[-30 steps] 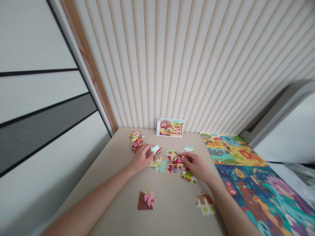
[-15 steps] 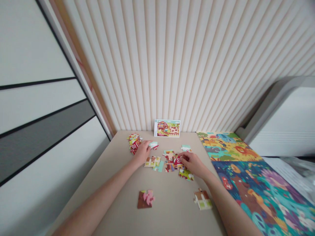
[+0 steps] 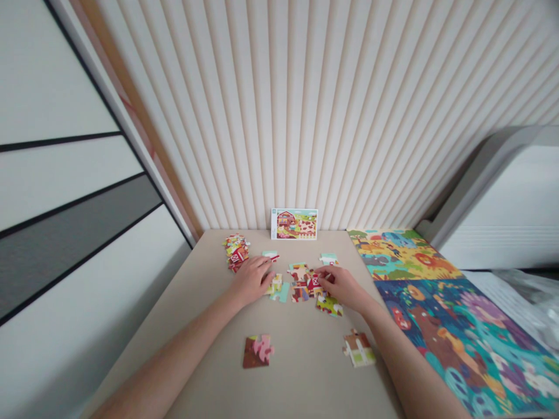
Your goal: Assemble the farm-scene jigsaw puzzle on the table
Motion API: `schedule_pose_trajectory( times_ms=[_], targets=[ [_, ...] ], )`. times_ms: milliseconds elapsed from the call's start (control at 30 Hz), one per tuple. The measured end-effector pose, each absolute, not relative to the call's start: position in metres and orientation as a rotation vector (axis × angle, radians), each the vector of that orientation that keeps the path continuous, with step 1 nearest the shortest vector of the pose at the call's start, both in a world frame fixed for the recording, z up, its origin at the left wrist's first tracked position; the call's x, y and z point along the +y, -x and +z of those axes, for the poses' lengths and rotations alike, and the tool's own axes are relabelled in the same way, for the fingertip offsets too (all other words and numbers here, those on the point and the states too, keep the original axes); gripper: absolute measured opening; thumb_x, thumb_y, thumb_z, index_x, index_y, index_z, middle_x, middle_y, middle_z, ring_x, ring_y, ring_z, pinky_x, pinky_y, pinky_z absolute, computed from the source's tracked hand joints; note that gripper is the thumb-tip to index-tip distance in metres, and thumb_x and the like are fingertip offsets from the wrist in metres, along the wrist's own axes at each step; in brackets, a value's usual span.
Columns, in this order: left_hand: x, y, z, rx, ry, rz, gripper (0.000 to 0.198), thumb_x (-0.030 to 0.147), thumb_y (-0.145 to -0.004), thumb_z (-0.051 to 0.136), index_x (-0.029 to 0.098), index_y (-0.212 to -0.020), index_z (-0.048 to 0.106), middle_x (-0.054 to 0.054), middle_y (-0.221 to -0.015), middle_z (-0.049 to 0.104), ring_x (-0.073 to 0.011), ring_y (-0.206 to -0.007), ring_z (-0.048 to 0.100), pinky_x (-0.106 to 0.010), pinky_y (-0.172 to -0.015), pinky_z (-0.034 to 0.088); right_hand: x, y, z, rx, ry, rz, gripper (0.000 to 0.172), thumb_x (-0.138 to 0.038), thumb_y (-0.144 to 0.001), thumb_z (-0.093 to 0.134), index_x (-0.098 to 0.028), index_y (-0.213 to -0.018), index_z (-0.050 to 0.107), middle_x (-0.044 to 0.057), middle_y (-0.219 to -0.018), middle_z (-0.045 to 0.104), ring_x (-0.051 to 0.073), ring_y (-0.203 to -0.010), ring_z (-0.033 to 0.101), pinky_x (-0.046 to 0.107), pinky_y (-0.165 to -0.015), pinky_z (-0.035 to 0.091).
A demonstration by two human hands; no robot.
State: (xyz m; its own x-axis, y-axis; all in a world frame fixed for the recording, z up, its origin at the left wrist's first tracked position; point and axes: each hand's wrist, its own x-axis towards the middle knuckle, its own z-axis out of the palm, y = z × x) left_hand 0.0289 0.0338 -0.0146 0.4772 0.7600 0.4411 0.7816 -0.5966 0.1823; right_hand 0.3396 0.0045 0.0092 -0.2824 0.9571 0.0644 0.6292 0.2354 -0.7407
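A ribbed cream wall panel (image 3: 279, 116) rises behind a beige surface (image 3: 305, 378), and white sliding door panels with black bands (image 3: 56, 75) stand to the left. To the right of the surface lies a large, brightly illustrated animal jigsaw puzzle (image 3: 414, 308), its far half mostly yellow and its near half mostly blue.

A farm picture card (image 3: 294, 224) stands upright against the wall at the back of the surface. Below it, a partly joined jigsaw cluster (image 3: 300, 283) with a red barn lies near the middle, between the two hands. A stacked pile of puzzle pieces (image 3: 236, 252) sits farther left, near the back edge. Nearer the person, a joined brown-and-pink section (image 3: 257, 352) and a joined fence section (image 3: 358, 349) lie well apart from each other.

The left hand (image 3: 252, 280) rests palm-down with its grip loosely spread, its fingertips (image 3: 266, 273) just beside a small teal-and-cream group of pieces (image 3: 276, 288). The right hand (image 3: 343, 286) reaches over the cluster, its grip drawn together at a red barn piece (image 3: 315, 283). Whether it is pinching that piece, I cannot tell.
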Motion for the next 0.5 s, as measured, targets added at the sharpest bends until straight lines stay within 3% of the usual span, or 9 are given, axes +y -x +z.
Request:
schedule_pose_trajectory(
  times_ms=[300,500],
  targets=[
    [0.032,-0.034,-0.014,-1.404,2.658,-0.801,0.028,0.03,-0.099,0.048,0.021,-0.117,0.067,-0.011,-0.125,0.065,-0.0265,-0.119,0.059,-0.046,-0.105,0.046,0.007,-0.344,0.01,-1.981,1.426,0.837,0.034,-0.029,-0.089,0.054,-0.018,-0.114,0.074,0.005,-0.087,0.075,0.016,-0.069,0.063,0.025,-0.063,0.046],
    [0.018,-0.034,-0.001,-1.388,2.699,-0.802,0.022,0.03,-0.099,0.048,0.021,-0.106,0.068,-0.008,-0.108,0.068,-0.0238,-0.107,0.061,-0.043,-0.098,0.047,0.007,-0.345,0.014,-1.97,1.437,0.846,0.036,-0.029,-0.09,0.051,-0.017,-0.116,0.073,0.005,-0.087,0.074,0.016,-0.071,0.063,0.025,-0.063,0.046]
  ],
)
